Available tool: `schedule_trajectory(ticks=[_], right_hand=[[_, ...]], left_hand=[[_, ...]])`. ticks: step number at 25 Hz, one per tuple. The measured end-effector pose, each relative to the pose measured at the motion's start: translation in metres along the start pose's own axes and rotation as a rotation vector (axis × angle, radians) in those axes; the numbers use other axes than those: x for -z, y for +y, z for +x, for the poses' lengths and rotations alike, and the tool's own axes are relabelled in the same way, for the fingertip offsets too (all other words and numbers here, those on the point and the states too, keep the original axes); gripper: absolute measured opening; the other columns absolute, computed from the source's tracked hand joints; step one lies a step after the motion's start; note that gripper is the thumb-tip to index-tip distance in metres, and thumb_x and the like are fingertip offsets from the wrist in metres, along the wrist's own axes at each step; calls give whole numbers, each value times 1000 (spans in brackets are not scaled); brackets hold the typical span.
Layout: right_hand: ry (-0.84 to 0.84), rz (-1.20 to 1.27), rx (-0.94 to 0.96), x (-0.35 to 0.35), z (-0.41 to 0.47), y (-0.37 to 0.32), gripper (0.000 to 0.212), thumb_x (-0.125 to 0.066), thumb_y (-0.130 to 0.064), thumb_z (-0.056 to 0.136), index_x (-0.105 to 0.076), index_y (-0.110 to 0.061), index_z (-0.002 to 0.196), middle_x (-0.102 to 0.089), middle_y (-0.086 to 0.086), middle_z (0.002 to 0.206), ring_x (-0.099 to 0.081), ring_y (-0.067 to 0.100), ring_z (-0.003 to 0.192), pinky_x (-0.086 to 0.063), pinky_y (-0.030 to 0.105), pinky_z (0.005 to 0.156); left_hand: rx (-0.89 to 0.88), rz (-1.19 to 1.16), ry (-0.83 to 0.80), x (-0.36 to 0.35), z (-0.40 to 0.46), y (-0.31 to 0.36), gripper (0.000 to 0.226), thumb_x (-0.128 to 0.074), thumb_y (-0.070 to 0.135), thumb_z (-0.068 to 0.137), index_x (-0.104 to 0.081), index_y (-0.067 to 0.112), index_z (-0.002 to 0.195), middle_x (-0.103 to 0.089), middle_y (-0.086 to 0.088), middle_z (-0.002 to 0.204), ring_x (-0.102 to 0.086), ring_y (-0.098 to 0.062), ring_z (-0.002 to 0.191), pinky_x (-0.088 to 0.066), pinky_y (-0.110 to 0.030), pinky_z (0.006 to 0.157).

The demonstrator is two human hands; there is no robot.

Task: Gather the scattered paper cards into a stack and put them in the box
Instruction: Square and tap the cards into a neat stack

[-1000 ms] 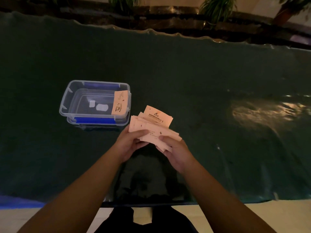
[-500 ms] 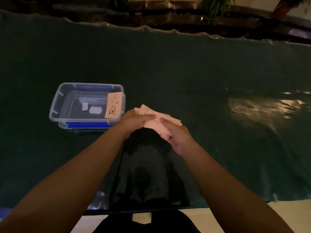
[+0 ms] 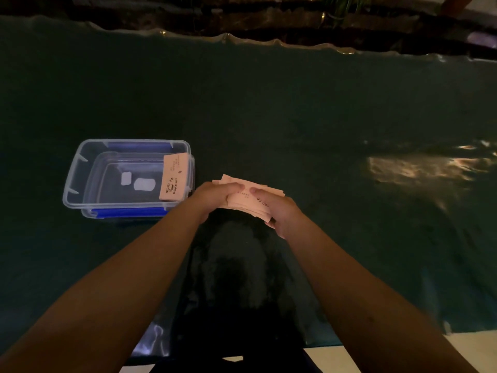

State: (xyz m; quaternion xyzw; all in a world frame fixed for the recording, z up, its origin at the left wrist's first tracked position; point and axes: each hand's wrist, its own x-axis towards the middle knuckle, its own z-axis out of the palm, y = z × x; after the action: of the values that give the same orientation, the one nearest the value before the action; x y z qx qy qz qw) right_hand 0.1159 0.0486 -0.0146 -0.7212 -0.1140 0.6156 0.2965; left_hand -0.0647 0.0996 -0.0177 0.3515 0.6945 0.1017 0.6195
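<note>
Both my hands hold a bunch of pale pink paper cards (image 3: 246,196) just above the dark green table cover, right of the box. My left hand (image 3: 212,197) grips the bunch's left side with the thumb on top. My right hand (image 3: 277,208) holds the right and near side. The cards are roughly squared, with a few corners sticking out at the far end. A clear plastic box (image 3: 78,168) with blue clips stands to the left. One more pink card (image 3: 174,177) leans inside the box against its right wall.
The table is covered by a shiny dark green sheet (image 3: 295,117), wrinkled at the far edge. Light glares on the sheet at the right (image 3: 419,168). Two white labels (image 3: 138,181) show on the box bottom. Plants and a dark ledge lie beyond the table.
The fanned cards have been pushed together into a tighter bunch. Both hands moved forward, lowering the bunch flatter toward the table.
</note>
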Motion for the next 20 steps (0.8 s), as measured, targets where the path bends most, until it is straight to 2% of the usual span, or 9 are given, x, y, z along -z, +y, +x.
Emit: schedule_trajectory(ticks=[2,5,8,11,13,16,17,18,20], right_hand=[[7,-17,3,0,5,2,59,-99,-40,65,-70,-20,112,-79,2,105,-75,22,96,-63,41,84],[6,-19,3,-1,8,4,80,-100,-42,57,-68,-15,125,-77,7,117,-74,28,106,-61,48,99],[21,-34,22,-1,13,3,88,-99,-43,55,-65,-15,131,-73,7,125,-73,28,110,-61,48,98],[21,-59,6,0,16,1,78,-98,-44,61,-66,-17,126,-75,5,120,-75,25,104,-64,43,91],[21,-61,-5,2,17,0,72,-96,-44,64,-66,-18,124,-76,4,115,-75,23,101,-64,39,86],[-4,-41,-8,7,14,1,62,-94,-42,68,-68,-18,119,-79,3,108,-76,22,96,-62,36,76],[-26,-28,-10,10,12,2,57,-94,-41,70,-70,-19,116,-80,3,104,-77,21,94,-61,35,73],[-51,-16,-9,12,10,3,53,-94,-39,71,-71,-18,114,-82,3,103,-78,22,93,-61,34,72],[-98,0,10,16,7,6,54,-94,-36,73,-71,-16,117,-82,6,107,-79,24,98,-64,38,80]], left_hand=[[11,12,1,-2,4,-6,46,-81,60,73,-58,28,96,-64,-1,105,-61,-20,93,-40,-35,67],[5,2,-7,-5,6,-13,62,-80,61,73,-61,21,118,-66,-2,106,-63,-21,94,-41,-34,65],[-3,7,19,-6,6,-10,86,-80,62,71,-50,18,139,-61,1,111,-58,-17,89,-41,-33,65],[0,-26,66,-8,6,-5,101,-85,57,71,-35,20,152,-52,1,119,-51,-15,84,-40,-33,64],[9,-66,43,-10,7,-4,93,-86,53,73,-45,15,147,-60,1,112,-57,-17,90,-42,-33,65],[-2,-140,-24,-11,3,-5,70,-89,44,74,-61,14,131,-71,-8,114,-68,-25,104,-53,-42,89],[-14,-201,-53,-10,0,-6,67,-90,39,75,-63,13,129,-73,-9,116,-71,-25,105,-56,-43,92],[-26,-281,-85,-9,-3,-7,64,-90,32,76,-62,12,130,-75,-10,116,-73,-26,104,-59,-42,90],[-40,-386,-125,-9,-11,-11,61,-90,23,77,-61,11,130,-75,-11,117,-76,-26,103,-62,-40,83]])
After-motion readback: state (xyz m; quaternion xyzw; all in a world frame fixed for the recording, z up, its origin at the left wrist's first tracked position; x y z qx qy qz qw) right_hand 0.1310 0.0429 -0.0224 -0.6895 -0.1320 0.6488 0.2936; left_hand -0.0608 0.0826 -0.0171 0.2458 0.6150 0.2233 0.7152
